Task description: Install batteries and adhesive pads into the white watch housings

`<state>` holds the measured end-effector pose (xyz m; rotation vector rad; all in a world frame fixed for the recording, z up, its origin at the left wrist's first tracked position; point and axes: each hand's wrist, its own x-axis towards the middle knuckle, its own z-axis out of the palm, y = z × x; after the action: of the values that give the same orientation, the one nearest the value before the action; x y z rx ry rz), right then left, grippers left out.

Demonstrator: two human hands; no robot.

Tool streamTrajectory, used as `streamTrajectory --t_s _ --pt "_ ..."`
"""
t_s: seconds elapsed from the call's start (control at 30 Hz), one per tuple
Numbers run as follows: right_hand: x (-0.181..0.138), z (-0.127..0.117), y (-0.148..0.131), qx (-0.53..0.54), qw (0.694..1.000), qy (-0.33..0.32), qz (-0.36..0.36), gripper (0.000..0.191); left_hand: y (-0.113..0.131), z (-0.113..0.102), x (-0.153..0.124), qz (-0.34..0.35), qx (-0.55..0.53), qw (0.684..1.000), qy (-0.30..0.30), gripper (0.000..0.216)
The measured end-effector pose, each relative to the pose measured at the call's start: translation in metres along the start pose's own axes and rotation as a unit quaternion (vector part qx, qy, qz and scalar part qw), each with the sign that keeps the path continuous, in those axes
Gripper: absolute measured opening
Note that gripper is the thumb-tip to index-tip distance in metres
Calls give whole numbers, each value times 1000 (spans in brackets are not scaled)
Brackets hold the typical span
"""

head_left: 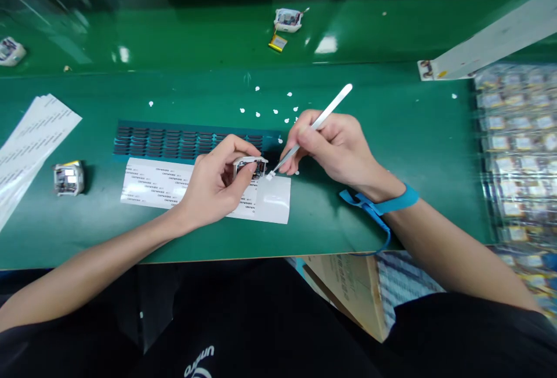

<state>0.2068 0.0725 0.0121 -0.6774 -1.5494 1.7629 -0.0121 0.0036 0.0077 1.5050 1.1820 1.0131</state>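
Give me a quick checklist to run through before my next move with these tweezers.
1. Left hand holding the white case: ok.
2. Right hand holding the tweezers: ok.
3. Small white piece by the tips firmly pinched: cannot tell, too small.
4. Blue wrist strap worn on the right: ok.
5. Table free of loose bits: not ok, white dots lie scattered beyond the hands.

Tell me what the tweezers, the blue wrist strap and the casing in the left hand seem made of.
Tweezers: probably metal; smooth, pale silvery surface. 
Wrist strap: perhaps fabric or soft plastic; flat blue band, curving flexibly. 
Casing: likely white plastic; thin, molded-looking rim, finish too small to judge.
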Motion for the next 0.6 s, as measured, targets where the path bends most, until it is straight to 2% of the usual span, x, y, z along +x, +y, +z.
streamTrajectory --t_s 0.07,0.13,0.33,0.5,0.6 --pt "-2 5 -1 -3 997 63 -50 31 8 -2 -1 -19 -45 998 -28 13" --pt "-5 13 -4 -24 993 89 -71 30 17 -3 -1 -39 -80 994 -63 20" --pt "-9 27 -8 -48 993 59 -88 30 28 -2 -2 -46 -120 984 -120 27" --pt "-9 25 -6 -70 993 57 -80 31 27 -1 -4 -67 -112 984 -121 31" --pt "-10 25 -8 -81 993 69 -50 35 28 -1 -4 -75 -103 984 -124 34"
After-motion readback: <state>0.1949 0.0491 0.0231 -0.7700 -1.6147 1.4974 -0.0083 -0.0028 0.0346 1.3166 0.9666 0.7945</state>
